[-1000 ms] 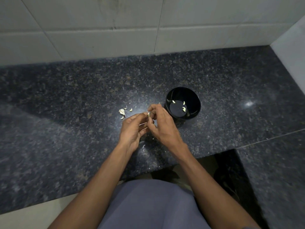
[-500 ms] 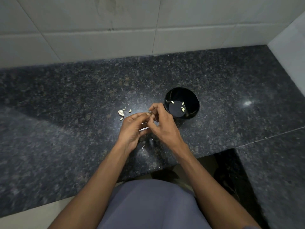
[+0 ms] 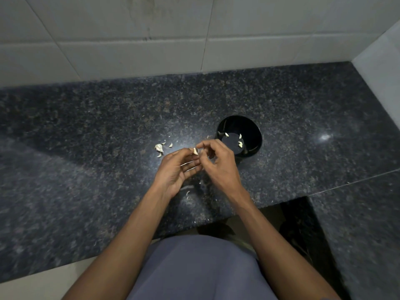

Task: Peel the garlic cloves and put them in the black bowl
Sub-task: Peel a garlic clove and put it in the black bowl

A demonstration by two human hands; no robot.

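Note:
A small pale garlic clove (image 3: 195, 151) sits between the fingertips of both hands, just above the dark granite counter. My left hand (image 3: 176, 172) pinches it from below with thumb and forefinger. My right hand (image 3: 218, 164) meets it from the right, its thumb and forefinger at the clove and its other fingers curled. The black bowl (image 3: 253, 131) stands right behind my right hand and holds several peeled cloves (image 3: 239, 144). A few loose cloves and bits of skin (image 3: 159, 147) lie on the counter left of the hands.
Scraps of skin (image 3: 187, 194) lie on the granite counter (image 3: 86, 169) under my wrists. A tiled wall (image 3: 151, 46) runs along the back and a white wall closes the right side. The counter's front edge steps back in front of my body.
My hands have barely moved; the fingers have shifted around the clove, which now shows more clearly between the fingertips. The bowl and the loose cloves stay where they were.

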